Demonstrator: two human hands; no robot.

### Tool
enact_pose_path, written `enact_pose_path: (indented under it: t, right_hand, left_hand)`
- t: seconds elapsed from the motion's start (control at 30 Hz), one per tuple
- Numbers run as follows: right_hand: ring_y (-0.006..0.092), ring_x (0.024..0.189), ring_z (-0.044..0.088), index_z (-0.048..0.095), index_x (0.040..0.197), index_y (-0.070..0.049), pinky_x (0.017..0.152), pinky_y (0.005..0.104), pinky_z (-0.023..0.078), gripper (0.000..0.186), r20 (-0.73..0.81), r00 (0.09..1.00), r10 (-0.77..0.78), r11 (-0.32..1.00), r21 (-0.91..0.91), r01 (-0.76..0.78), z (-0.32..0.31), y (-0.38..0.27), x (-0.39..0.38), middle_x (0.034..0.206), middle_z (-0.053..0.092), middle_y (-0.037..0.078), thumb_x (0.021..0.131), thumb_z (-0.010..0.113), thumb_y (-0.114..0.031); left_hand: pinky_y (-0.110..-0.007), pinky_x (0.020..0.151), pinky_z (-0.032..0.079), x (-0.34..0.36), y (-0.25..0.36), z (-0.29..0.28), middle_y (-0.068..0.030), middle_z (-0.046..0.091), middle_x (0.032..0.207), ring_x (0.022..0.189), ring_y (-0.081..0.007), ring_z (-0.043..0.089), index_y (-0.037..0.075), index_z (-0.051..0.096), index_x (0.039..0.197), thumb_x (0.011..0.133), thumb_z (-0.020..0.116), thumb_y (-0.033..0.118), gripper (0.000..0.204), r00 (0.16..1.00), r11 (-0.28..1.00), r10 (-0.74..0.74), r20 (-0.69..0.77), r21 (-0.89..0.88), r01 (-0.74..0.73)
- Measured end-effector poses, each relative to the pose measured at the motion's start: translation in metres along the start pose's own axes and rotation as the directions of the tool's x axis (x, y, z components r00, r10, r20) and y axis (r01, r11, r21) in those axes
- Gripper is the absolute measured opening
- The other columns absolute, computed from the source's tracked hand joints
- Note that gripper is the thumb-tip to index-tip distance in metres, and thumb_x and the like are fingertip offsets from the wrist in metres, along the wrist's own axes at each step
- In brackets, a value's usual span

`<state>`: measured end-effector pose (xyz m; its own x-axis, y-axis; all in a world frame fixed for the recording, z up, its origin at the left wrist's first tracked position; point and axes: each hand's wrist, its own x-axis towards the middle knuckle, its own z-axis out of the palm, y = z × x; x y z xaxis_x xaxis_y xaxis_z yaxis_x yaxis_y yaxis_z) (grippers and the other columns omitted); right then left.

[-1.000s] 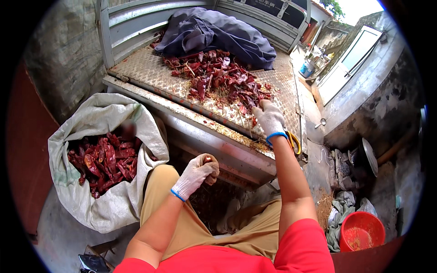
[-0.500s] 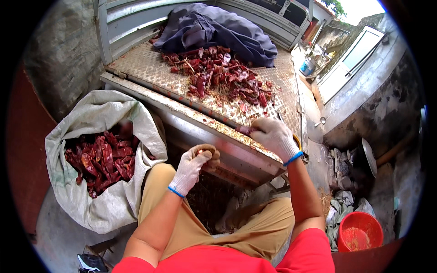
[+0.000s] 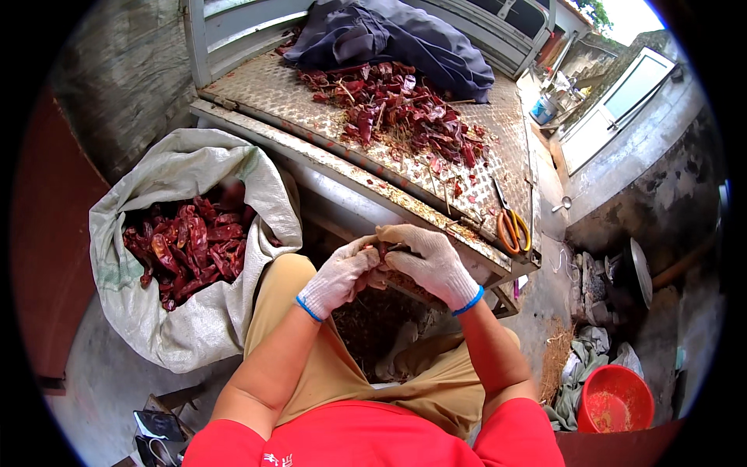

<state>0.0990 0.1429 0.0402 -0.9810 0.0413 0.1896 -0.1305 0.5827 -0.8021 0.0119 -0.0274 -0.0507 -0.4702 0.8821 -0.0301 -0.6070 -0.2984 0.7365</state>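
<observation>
My left hand [image 3: 342, 278], in a white knit glove with a blue cuff, is closed with its fingertips pinched together above my lap. My right hand [image 3: 433, 263], gloved the same way, meets it from the right, thumb and fingers also closed. Between the fingertips of both shows a small part of a dried red chili pepper [image 3: 382, 250]; the fingers cover most of it. Beyond my hands, a pile of dried red chili pieces [image 3: 412, 117] lies on the metal truck bed [image 3: 257, 93]. Left of my knee stands a white woven sack [image 3: 167, 342] holding whole dried chilies [image 3: 191, 245].
Scissors [image 3: 510, 222] with orange and yellow handles lie at the bed's right corner. A dark blue cloth [image 3: 389, 39] covers the back of the pile. At lower right is a red plastic basin [image 3: 615, 398] beside crumpled bags [image 3: 580, 381]. A ladle [image 3: 562, 204] lies further off.
My right hand has come left and down from the bed's edge to join my left hand, bringing the chili. The scissors it hid are now visible. The whole view has shifted slightly.
</observation>
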Motion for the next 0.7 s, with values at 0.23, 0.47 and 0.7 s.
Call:
enact_pose_path:
  t: [0.23, 0.47, 0.7]
  right_hand:
    - [0.0328, 0.090, 0.069, 0.071, 0.102, -0.004, 0.078, 0.0391, 0.055, 0.016, -0.034, 0.969, -0.245, 0.912, -0.347, 0.219, 0.002, -0.005, 0.002, 0.097, 0.071, 0.016, 0.089, 0.066, -0.011]
    - [0.0324, 0.083, 0.068, 0.069, 0.095, -0.004, 0.074, 0.0390, 0.054, 0.012, -0.063, 0.959, -0.275, 0.918, -0.315, 0.243, 0.015, 0.002, 0.002, 0.090, 0.070, 0.016, 0.090, 0.066, -0.014]
    - [0.0112, 0.072, 0.062, 0.069, 0.101, 0.001, 0.064, 0.0282, 0.050, 0.019, -0.063, 0.911, 0.408, 0.764, 0.570, -0.303, 0.037, 0.004, 0.001, 0.080, 0.066, 0.006, 0.095, 0.063, -0.016]
  left_hand:
    - [-0.024, 0.068, 0.055, 0.003, -0.007, 0.002, -0.0005, 0.065, 0.101, 0.080, -0.0087, 0.063, 0.007, 0.056, 0.129, 0.098, 0.066, 0.028, 0.039, 0.998, 1.000, 0.007, 0.068, 0.030, -0.009]
    - [-0.021, 0.057, 0.047, -0.002, 0.000, 0.011, 0.0024, 0.059, 0.080, 0.065, -0.0063, 0.055, 0.007, 0.061, 0.110, 0.095, 0.066, 0.020, 0.020, 0.998, 0.973, 0.042, -0.041, 0.229, -0.031]
    - [-0.021, 0.046, 0.029, -0.008, 0.005, 0.019, 0.0046, 0.046, 0.070, 0.053, -0.0038, 0.037, 0.008, 0.060, 0.102, 0.093, 0.064, 0.016, 0.012, 0.995, 0.989, 0.055, -0.077, 0.139, -0.044]
